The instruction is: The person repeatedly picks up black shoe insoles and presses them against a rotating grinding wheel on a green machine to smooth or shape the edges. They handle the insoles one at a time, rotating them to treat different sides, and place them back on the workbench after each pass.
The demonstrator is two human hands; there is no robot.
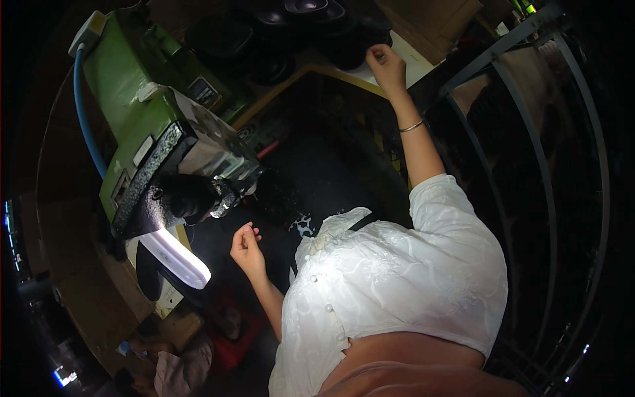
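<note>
My left hand (247,251) hovers below the needle end of a green sewing machine (126,86), apart from it, with curled fingers and the thumb pressed against them. Whatever it may pinch is hidden or too small to see. Farther off to the right, my right hand (388,69) is over the edge of the pale worktable (407,63). Its fingers are bent in toward the thumb; I cannot make out anything between them. Right beside that hand lies a pile of black, rounded, shiny pieces (307,33).
A lit white lamp (178,259) juts from the machine's near end, and a blue cable (83,112) runs down its left side. Metal rails (522,99) curve along the right. Cardboard (86,291) stands at left. Another person's sleeve (185,370) shows at lower left.
</note>
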